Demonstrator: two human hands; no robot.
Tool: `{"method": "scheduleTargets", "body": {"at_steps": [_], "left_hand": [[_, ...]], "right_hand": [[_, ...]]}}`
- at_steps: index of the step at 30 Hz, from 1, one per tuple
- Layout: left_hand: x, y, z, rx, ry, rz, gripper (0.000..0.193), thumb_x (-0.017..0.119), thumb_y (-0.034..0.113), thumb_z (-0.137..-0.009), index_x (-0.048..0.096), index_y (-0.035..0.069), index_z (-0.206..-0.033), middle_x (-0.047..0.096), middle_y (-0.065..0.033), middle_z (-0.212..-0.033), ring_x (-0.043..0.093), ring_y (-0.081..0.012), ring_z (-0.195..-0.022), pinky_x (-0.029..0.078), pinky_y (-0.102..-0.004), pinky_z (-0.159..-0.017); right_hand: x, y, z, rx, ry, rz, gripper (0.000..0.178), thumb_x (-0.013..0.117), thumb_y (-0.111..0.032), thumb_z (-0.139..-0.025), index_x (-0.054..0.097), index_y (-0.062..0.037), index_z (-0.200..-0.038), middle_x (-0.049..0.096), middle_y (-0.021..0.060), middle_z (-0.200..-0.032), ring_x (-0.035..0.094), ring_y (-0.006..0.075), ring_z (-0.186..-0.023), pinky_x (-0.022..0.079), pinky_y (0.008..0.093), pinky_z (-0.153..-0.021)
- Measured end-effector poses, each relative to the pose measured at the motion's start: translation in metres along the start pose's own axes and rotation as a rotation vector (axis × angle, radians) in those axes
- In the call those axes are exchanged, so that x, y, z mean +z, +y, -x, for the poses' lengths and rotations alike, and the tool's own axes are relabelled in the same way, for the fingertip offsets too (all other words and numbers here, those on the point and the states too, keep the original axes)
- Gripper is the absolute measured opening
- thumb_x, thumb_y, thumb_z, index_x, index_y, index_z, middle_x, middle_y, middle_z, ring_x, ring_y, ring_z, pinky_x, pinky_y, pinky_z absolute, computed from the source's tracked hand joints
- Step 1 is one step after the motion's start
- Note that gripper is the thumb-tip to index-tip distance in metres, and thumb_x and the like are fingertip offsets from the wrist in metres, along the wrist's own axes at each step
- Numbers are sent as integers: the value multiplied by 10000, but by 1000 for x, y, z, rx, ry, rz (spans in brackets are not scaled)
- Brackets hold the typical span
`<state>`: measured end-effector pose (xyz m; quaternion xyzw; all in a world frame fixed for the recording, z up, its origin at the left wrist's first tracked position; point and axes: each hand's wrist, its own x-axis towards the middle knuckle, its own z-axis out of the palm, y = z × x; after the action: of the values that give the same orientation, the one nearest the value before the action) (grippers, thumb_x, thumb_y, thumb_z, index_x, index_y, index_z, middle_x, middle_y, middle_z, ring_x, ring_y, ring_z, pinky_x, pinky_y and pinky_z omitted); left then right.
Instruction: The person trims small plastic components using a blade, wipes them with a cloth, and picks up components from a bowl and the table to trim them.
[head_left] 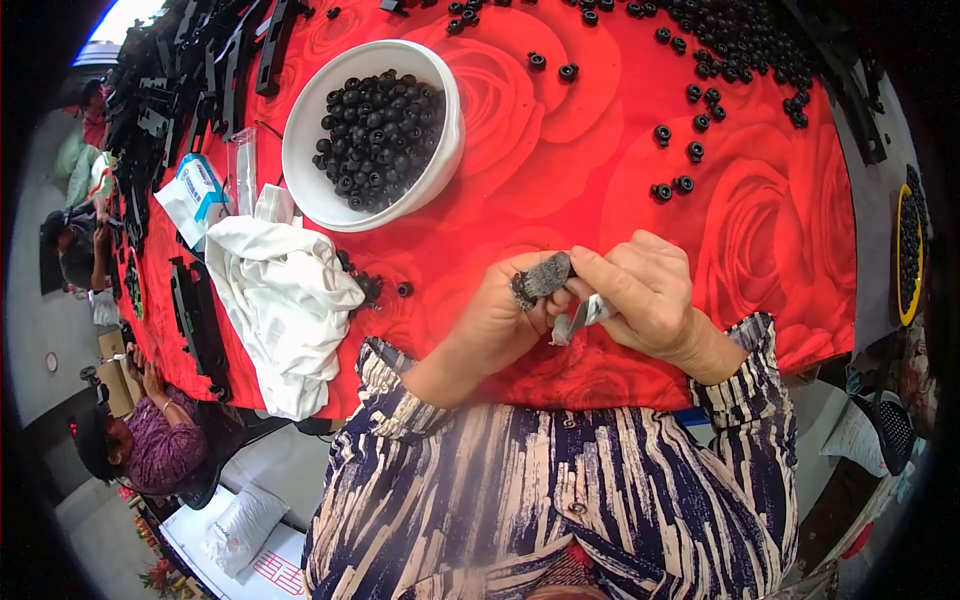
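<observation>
My left hand (487,318) is closed in front of me, fingers curled. At its thumb is a dark grey, fuzzy piece (547,274) that looks like a worn cloth cover, ragged and black at its lower end. My right hand (645,297) meets it in a pinch, with a small dark tip at the fingertips touching the grey piece's upper end. A silver-white strip (582,318) sticks out below the right fingers; its kind is unclear. Whatever lies between the left fingers is hidden. Left of the hands are a crumpled white cloth (285,310) and a few small black round parts (370,289).
A white bowl (452,150) full of black round parts stands ahead on the red rose-patterned tablecloth (500,215). More such parts (735,45) lie scattered far right. Long black plastic pieces (197,325) pile up along the left, near a blue-white packet (197,200). Other people (165,445) sit left.
</observation>
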<state>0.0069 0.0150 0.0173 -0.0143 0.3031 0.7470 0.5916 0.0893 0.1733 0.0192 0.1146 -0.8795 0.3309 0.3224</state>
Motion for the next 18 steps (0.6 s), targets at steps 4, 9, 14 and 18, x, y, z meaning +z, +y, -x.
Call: {"method": "scheduleTargets", "body": {"at_steps": [4, 9, 14, 18], "left_hand": [[-2, -2, -1, 3, 73, 25, 160, 520, 145, -908, 583, 13, -971, 598, -10, -800, 557, -56, -688, 482, -191, -622], [-3, -2, -2, -18, 126, 12, 172, 524, 156, -907, 581, 10, -976, 579, -13, -785, 554, -76, -682, 473, -210, -599], [2, 0, 1, 72, 165, -26, 201, 524, 147, -909, 577, -6, -1028, 554, -26, -785, 539, -102, -679, 451, -235, -564], [-4, 0, 1, 71, 29, -6, 215, 511, 141, -913, 573, -14, -1048, 554, -29, -785, 533, -100, -678, 463, -246, -564]], "right_hand": [[4, 3, 4, -46, 24, 41, 387, 699, -66, -605, 592, 5, -970, 456, 12, -585, 463, 138, -453, 288, 293, -411], [-1, 1, 1, -89, 34, 91, 329, 675, -61, -616, 592, -5, -930, 452, 8, -586, 460, 136, -454, 281, 289, -414], [-14, -5, -13, 193, -123, -250, 235, 612, -55, -748, 549, 3, -966, 539, 107, -721, 558, 248, -586, 416, 318, -507], [-14, 2, -11, 444, -156, -361, 193, 567, -62, -815, 537, 7, -993, 555, 146, -778, 583, 296, -656, 453, 343, -569]]}}
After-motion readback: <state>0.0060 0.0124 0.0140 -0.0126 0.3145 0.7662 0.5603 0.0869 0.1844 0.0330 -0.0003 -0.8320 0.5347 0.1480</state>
